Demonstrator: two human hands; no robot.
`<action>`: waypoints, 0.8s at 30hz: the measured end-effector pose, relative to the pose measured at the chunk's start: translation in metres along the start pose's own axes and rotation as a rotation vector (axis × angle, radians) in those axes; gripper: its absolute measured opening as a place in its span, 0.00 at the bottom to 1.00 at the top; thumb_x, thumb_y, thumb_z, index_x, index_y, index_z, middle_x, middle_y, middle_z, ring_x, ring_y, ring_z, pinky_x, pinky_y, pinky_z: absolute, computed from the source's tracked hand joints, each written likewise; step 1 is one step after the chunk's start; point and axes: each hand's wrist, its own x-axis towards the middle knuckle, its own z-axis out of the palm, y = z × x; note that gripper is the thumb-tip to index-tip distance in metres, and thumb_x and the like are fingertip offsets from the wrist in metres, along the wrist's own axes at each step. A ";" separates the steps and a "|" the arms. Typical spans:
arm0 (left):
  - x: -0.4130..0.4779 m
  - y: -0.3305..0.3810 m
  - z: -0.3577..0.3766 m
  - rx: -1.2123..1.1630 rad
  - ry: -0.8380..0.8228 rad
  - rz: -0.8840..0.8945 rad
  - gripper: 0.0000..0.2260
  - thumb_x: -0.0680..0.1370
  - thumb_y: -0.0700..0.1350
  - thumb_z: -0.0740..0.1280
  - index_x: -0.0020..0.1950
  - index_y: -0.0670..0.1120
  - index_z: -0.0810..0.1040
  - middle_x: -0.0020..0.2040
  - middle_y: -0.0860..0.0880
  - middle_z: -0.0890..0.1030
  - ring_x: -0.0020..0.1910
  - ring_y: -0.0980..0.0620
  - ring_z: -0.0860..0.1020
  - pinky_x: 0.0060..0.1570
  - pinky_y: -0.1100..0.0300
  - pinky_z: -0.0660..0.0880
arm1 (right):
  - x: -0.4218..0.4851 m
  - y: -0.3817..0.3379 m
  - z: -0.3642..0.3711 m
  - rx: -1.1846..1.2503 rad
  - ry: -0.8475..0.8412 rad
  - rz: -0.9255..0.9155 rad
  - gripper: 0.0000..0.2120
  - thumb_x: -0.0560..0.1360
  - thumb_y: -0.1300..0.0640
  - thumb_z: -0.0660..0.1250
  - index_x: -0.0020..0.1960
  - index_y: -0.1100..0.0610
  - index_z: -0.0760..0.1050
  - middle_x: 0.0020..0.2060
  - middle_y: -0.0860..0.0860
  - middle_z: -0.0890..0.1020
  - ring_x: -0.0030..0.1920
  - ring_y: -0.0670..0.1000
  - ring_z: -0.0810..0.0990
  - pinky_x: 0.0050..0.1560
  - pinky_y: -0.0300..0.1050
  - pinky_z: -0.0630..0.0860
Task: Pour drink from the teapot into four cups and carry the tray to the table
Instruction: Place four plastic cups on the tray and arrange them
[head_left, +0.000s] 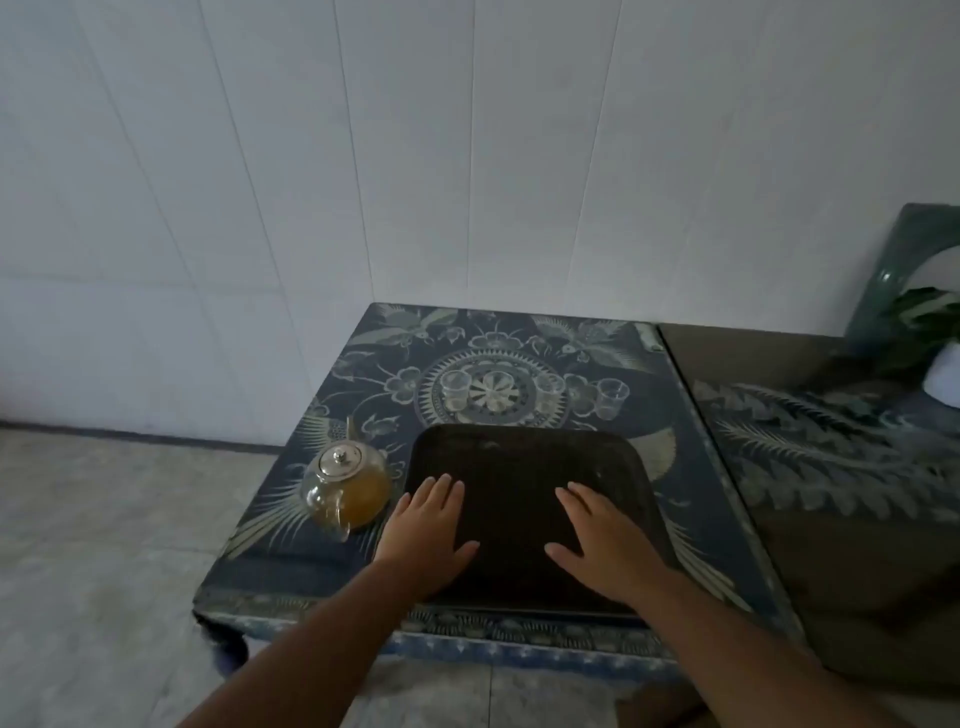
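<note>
tray (524, 462): dark, sits on the patterned bench (363, 374)
hands: I've got left hand (431, 525) and right hand (597, 535) flat on the tray, fingers straight
teapot (345, 483): glass, amber drink, just left of tray
cups (456, 389): clear, behind the tray

The tray (519, 467) is partly covered by the left hand (431, 525) and right hand (602, 535). Beyond both hands, the clear cups (610, 397) are lost in the patterned cloth (374, 374); their number cannot be told.
</note>
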 end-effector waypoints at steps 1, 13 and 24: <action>-0.002 -0.003 0.003 -0.003 -0.027 -0.007 0.40 0.80 0.64 0.62 0.85 0.50 0.49 0.85 0.46 0.52 0.84 0.45 0.52 0.81 0.45 0.55 | -0.001 0.001 0.002 0.006 -0.022 0.000 0.40 0.76 0.35 0.59 0.80 0.53 0.51 0.79 0.52 0.55 0.78 0.52 0.55 0.72 0.52 0.65; -0.016 -0.032 0.009 -0.031 -0.085 -0.087 0.30 0.79 0.63 0.65 0.78 0.52 0.66 0.70 0.50 0.77 0.65 0.50 0.78 0.59 0.53 0.79 | -0.002 0.002 0.011 0.071 -0.209 0.084 0.36 0.76 0.36 0.61 0.77 0.54 0.59 0.74 0.51 0.66 0.73 0.52 0.65 0.68 0.50 0.69; 0.001 -0.065 0.003 -0.084 -0.085 -0.005 0.19 0.79 0.61 0.66 0.65 0.53 0.74 0.56 0.52 0.80 0.51 0.54 0.80 0.50 0.57 0.79 | 0.015 -0.036 0.018 0.040 -0.187 0.148 0.32 0.76 0.38 0.63 0.75 0.51 0.62 0.68 0.50 0.71 0.65 0.51 0.73 0.59 0.49 0.75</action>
